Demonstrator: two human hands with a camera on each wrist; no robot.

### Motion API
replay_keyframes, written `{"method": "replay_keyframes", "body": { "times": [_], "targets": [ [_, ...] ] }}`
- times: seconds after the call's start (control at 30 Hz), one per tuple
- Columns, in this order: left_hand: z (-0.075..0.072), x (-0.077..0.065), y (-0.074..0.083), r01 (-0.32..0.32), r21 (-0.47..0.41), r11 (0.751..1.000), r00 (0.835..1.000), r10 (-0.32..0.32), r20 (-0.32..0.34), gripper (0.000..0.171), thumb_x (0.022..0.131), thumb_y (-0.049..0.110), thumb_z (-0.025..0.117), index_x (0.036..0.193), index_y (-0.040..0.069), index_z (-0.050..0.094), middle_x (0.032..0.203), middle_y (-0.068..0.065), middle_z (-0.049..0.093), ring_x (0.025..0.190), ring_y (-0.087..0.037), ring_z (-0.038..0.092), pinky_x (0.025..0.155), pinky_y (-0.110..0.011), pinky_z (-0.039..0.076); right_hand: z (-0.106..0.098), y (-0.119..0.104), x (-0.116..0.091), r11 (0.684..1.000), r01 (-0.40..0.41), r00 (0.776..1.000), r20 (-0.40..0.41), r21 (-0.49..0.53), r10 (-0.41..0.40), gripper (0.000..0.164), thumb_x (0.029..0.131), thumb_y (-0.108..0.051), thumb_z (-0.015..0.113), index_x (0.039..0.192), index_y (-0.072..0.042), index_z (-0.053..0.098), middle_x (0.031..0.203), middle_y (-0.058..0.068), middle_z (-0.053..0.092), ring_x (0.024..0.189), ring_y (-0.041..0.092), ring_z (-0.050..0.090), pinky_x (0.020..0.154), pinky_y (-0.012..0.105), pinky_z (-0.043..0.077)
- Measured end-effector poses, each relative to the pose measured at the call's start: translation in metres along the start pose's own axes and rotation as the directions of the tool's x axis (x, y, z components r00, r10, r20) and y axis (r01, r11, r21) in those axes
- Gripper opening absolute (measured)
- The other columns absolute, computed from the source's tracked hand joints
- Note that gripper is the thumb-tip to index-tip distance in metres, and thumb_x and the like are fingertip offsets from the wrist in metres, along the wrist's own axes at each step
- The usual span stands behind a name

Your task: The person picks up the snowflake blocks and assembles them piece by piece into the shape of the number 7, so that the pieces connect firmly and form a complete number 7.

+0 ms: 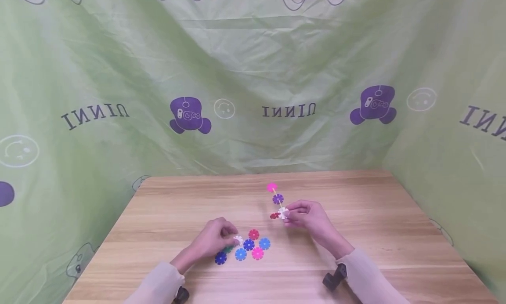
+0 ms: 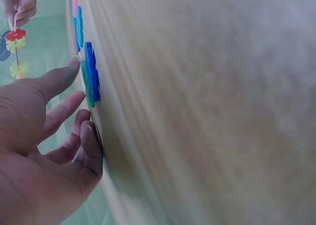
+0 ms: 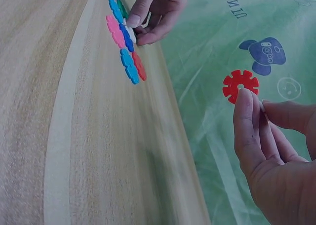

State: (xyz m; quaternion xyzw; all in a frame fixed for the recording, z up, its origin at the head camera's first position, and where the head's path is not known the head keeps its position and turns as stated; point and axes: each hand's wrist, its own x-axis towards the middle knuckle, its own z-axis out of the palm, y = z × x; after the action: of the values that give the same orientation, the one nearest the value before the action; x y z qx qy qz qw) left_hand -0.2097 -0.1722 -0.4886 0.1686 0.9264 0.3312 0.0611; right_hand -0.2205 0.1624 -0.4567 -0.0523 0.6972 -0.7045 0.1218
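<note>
My right hand (image 1: 310,216) pinches a white snowflake disc (image 1: 283,213) at the near end of a linked chain, held up above the table. A red disc (image 3: 240,87) juts from it sideways; a purple disc (image 1: 278,199) and a pink disc (image 1: 272,187) stand farther along, with thin yellow discs seen edge-on between. Low over the tabletop, my left hand (image 1: 213,238) has thumb and forefinger at a loose white disc (image 1: 238,240), gripping its edge. Beneath that hand, a green disc (image 2: 88,84) is partly covered beside a dark blue disc (image 2: 92,69).
More loose discs lie flat by the left hand: a red disc (image 1: 254,234), a blue disc (image 1: 248,244), two light blue discs, one light blue disc (image 1: 264,243) farther right, and a pink disc (image 1: 258,253). A green printed curtain (image 1: 245,141) hangs behind the wooden table (image 1: 178,190).
</note>
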Motion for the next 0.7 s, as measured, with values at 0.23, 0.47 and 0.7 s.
{"method": "replay_keyframes", "body": {
  "times": [0.23, 0.47, 0.7],
  "targets": [
    [0.0002, 0.0012, -0.0005, 0.009, 0.001, 1.0, 1.0, -0.009, 0.011, 0.028, 0.081, 0.034, 0.089, 0.102, 0.02, 0.078, 0.096, 0.005, 0.066, 0.088, -0.013, 0.057, 0.079, -0.028, 0.051, 0.0008, 0.0001, 0.0008, 1.0, 0.0, 1.0, 0.004, 0.01, 0.0, 0.033, 0.096, 0.002, 0.068, 0.126, 0.014, 0.061, 0.101, 0.012, 0.079, 0.095, 0.03, 0.079, 0.091, 0.039, 0.065],
    [0.0, 0.001, 0.0034, 0.018, 0.007, 1.0, 1.0, -0.018, 0.017, 0.023, 0.08, 0.029, 0.09, 0.096, 0.02, 0.077, 0.094, 0.003, 0.063, 0.085, -0.014, 0.055, 0.075, -0.026, 0.048, -0.0002, 0.002, 0.0016, 1.0, 0.01, 1.0, 0.017, 0.018, -0.01, 0.033, 0.096, 0.001, 0.068, 0.125, 0.015, 0.061, 0.1, 0.011, 0.079, 0.094, 0.03, 0.08, 0.092, 0.043, 0.064],
    [0.0001, 0.0034, 0.0078, 0.078, -0.013, 0.997, 0.997, -0.078, 0.028, 0.024, 0.08, 0.024, 0.09, 0.096, 0.015, 0.074, 0.091, 0.001, 0.062, 0.082, -0.015, 0.055, 0.072, -0.025, 0.047, 0.0006, 0.0017, 0.0016, 1.0, 0.001, 1.0, 0.014, 0.014, -0.001, 0.033, 0.096, 0.001, 0.068, 0.125, 0.014, 0.061, 0.101, 0.012, 0.079, 0.094, 0.029, 0.079, 0.091, 0.039, 0.065]
  ]
}}
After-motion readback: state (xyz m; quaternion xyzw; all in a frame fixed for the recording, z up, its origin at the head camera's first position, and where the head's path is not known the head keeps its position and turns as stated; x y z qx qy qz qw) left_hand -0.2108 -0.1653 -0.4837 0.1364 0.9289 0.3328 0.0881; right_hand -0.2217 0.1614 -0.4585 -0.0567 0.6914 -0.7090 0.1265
